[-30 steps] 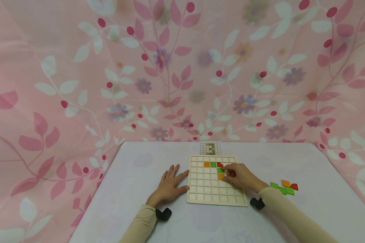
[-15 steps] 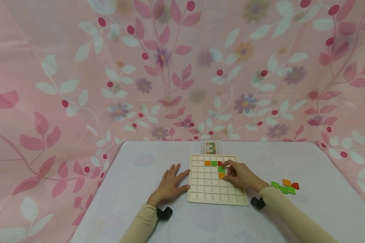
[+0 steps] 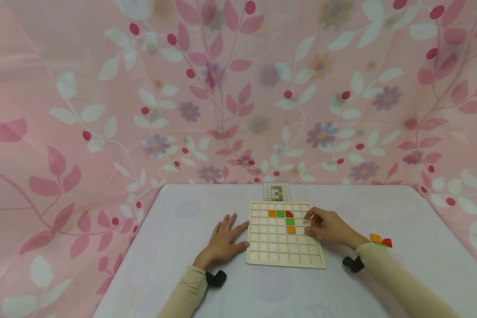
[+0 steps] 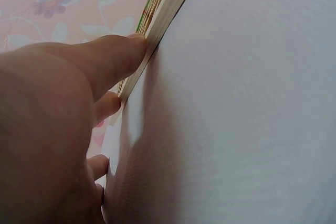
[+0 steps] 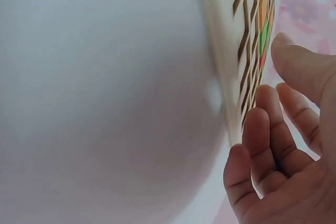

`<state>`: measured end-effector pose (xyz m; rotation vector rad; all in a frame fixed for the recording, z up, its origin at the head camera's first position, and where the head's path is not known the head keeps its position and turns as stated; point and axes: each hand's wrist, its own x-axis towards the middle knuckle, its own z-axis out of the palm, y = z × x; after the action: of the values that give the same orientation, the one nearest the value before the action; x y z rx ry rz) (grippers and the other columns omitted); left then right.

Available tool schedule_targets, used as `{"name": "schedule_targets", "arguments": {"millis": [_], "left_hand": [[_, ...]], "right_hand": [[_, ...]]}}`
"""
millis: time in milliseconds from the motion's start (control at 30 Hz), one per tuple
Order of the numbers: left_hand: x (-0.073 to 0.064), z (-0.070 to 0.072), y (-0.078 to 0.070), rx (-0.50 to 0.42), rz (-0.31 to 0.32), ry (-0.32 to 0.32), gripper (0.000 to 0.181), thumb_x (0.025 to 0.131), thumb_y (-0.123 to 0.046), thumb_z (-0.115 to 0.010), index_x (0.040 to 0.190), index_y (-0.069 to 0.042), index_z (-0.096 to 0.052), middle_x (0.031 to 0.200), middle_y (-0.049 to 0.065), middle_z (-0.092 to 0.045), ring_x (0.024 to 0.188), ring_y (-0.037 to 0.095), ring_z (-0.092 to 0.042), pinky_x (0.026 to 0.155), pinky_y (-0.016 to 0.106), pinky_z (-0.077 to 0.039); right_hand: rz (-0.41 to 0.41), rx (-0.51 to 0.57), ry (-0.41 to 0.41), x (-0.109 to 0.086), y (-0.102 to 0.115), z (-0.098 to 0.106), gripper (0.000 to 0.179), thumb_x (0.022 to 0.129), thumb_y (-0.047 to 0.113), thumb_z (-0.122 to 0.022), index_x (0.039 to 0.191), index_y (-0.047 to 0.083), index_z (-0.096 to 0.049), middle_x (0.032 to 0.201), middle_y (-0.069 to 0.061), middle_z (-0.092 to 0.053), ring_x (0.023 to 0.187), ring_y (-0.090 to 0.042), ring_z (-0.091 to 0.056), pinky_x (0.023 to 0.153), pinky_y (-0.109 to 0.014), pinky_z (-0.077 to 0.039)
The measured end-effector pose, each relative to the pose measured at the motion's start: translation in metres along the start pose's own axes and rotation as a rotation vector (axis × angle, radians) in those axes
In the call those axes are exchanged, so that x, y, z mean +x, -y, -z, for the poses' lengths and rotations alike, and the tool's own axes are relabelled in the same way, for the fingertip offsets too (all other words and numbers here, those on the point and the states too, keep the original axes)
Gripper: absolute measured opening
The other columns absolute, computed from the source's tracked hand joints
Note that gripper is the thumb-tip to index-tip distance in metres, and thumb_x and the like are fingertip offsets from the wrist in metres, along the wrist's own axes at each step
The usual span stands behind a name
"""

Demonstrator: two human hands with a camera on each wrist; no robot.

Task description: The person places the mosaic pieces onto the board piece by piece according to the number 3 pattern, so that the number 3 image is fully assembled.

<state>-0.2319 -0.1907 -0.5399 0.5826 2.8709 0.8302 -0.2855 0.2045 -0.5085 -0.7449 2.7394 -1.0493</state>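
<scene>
A pale wooden grid board (image 3: 262, 243) lies on the table. In its upper cells sit an orange square tile (image 3: 272, 213), a green one (image 3: 280, 213) and a red round-edged tile (image 3: 289, 214). Below the red tile come a green tile (image 3: 289, 221) and an orange tile (image 3: 291, 229). With fingers spread, my left hand (image 3: 221, 242) touches the board's left edge with thumb and forefinger. My right hand (image 3: 329, 226) hovers over the board's right side, fingers loosely bent. In the right wrist view, its thumb and fingers (image 5: 257, 135) stand apart, holding nothing.
A small printed grid card (image 3: 277, 192) with a coloured pattern lies behind the board. To the right, a loose orange tile (image 3: 375, 238) and red tile (image 3: 387, 242) lie by a green piece (image 3: 382, 245), partly behind my right arm. A floral curtain (image 3: 238, 110) hangs behind the white-covered table.
My right hand has let go of the tiles in the red, green and orange column and moved right, uncovering them. Its wrist now hides some loose green tiles. The left hand stays put.
</scene>
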Motion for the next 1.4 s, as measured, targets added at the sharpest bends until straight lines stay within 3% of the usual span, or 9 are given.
{"name": "schedule_targets", "arguments": {"millis": [400,567,800,1067,1300,1400], "left_hand": [[0.001,-0.002,0.001,0.017,0.014,0.003,0.065,0.104,-0.049,-0.063,0.162,-0.025,-0.047,0.176,0.02,-0.019,0.165,0.046,-0.007,0.129,0.068,-0.009],[0.001,-0.003,0.004,0.007,-0.01,-0.015,0.066,0.103,-0.05,-0.063,0.162,-0.024,-0.047,0.176,0.022,-0.019,0.164,0.047,-0.008,0.128,0.069,-0.008],[-0.001,-0.003,0.002,-0.007,-0.029,-0.03,0.065,0.103,-0.048,-0.064,0.16,-0.02,-0.049,0.174,0.026,-0.022,0.162,0.051,-0.011,0.126,0.073,-0.009],[-0.003,-0.002,-0.001,-0.001,-0.017,-0.029,0.064,0.103,-0.046,-0.065,0.16,-0.021,-0.05,0.174,0.024,-0.023,0.163,0.05,-0.011,0.127,0.072,-0.011],[-0.003,-0.002,-0.001,-0.001,0.009,-0.003,0.065,0.104,-0.047,-0.064,0.161,-0.022,-0.048,0.176,0.022,-0.021,0.164,0.047,-0.008,0.129,0.069,-0.009],[-0.002,-0.001,-0.001,-0.003,0.006,-0.003,0.064,0.104,-0.047,-0.064,0.162,-0.023,-0.048,0.176,0.021,-0.02,0.164,0.046,-0.008,0.129,0.069,-0.009]], "right_hand": [[-0.076,-0.229,0.008,-0.056,-0.04,0.069,0.026,0.093,0.025,-0.084,0.111,0.008,-0.073,0.096,0.005,-0.067,0.086,-0.009,-0.058,0.072,-0.026,-0.052],[-0.122,-0.287,-0.006,-0.083,-0.059,0.087,0.026,0.093,0.025,-0.083,0.109,0.007,-0.073,0.097,0.002,-0.068,0.087,-0.011,-0.059,0.072,-0.027,-0.052],[-0.186,-0.34,-0.056,-0.108,-0.086,0.091,0.025,0.094,0.031,-0.082,0.104,0.01,-0.074,0.093,0.005,-0.07,0.083,-0.01,-0.062,0.071,-0.024,-0.055],[-0.205,-0.322,-0.092,-0.115,-0.093,0.087,0.022,0.095,0.032,-0.081,0.099,0.012,-0.073,0.087,0.006,-0.067,0.077,-0.002,-0.054,0.068,-0.022,-0.051],[-0.11,-0.295,-0.167,-0.107,-0.086,0.072,0.016,0.095,0.023,-0.081,0.098,0.013,-0.071,0.08,0.01,-0.062,0.071,0.004,-0.048,0.063,-0.023,-0.046],[-0.083,-0.271,-0.16,-0.101,-0.082,0.068,0.015,0.097,0.023,-0.08,0.101,0.012,-0.072,0.081,0.011,-0.063,0.072,0.005,-0.049,0.064,-0.023,-0.048]]}}
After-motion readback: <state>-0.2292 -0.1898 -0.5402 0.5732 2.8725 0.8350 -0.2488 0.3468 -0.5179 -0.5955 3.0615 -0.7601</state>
